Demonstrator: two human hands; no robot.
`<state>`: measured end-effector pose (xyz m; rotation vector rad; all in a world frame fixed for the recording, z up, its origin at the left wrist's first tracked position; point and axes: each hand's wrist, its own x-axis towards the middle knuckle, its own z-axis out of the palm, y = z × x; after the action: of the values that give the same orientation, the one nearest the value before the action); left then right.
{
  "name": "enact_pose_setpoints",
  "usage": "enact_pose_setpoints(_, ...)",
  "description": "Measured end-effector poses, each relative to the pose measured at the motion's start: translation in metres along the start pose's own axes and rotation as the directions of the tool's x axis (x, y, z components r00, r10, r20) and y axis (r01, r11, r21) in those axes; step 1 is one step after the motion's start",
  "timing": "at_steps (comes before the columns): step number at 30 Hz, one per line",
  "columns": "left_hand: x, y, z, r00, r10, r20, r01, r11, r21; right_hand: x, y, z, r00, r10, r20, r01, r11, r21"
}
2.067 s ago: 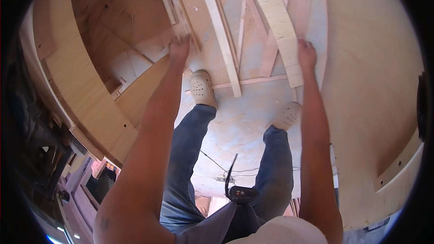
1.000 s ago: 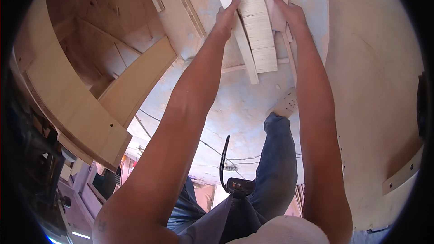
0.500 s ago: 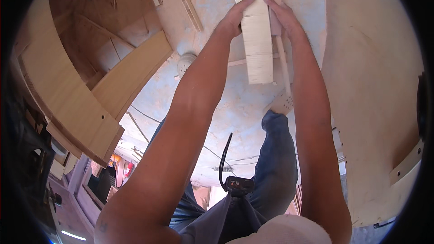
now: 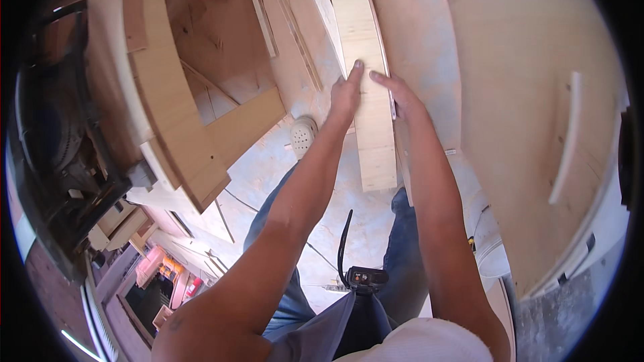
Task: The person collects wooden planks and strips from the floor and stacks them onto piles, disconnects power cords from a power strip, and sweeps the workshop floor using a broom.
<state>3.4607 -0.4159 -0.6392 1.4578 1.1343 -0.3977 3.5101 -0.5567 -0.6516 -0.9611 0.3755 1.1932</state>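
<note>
**Plank held between two hands**

A long pale plank (image 4: 365, 74) is held upright in the middle of the view, its lower end hanging free above the floor (image 4: 268, 174) and its upper end running out of the top of the picture. The left hand (image 4: 345, 94) is laid against the plank's left edge, fingers extended upward and pressed flat to the wood. The right hand (image 4: 396, 90) is set against the right edge, its fingers reaching across the face. The plank is thus clamped between the two hands from either side; neither hand is closed into a fist.

Just behind the plank, further thin strips (image 4: 295, 27) are leaned at a slant. To the left, an open plywood frame (image 4: 168, 107) with a cross board is seen. A white perforated shoe (image 4: 303, 135) is visible just beside the left forearm, on the floor. A large plywood panel (image 4: 530, 107) fills the right side, with a narrow curved strip (image 4: 567, 141) lying on it. A small black device (image 4: 362, 275) with an upright aerial is worn at the waist, between the legs in blue trousers (image 4: 409, 255).
</note>
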Motion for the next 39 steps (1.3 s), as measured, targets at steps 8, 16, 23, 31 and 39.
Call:
enact_pose_setpoints(8, -0.162, 0.009, 0.023, 0.999, 0.047, 0.015, -0.043, 0.978, -0.206, -0.163, -0.023, 0.026, 0.955, 0.279, -0.101, -0.276, 0.960, 0.046)
enact_pose_setpoints(16, -0.396, 0.028, 0.024, 0.860, -0.084, 0.504, 0.190, 0.968, -0.162, -0.391, 0.038, 0.024, 0.921, 0.379, -0.088, -0.356, 0.912, 0.205)
enact_pose_setpoints(23, -0.360, 0.089, 0.030, 0.969, 0.242, -0.055, -0.248, 0.945, -0.216, -0.474, 0.011, 0.052, 0.926, 0.365, -0.092, -0.340, 0.916, 0.215)
enact_pose_setpoints(31, -0.378, 0.103, 0.036, 0.966, 0.028, 0.259, 0.150, 0.753, -0.641, -0.544, -0.063, 0.128, 0.961, 0.169, -0.219, -0.202, 0.970, -0.138)
enact_pose_setpoints(39, -0.496, 0.180, 0.031, 0.630, 0.467, 0.620, 0.587, 0.236, -0.774, -0.649, -0.139, 0.322, 0.527, -0.584, -0.618, -0.603, 0.256, -0.756)
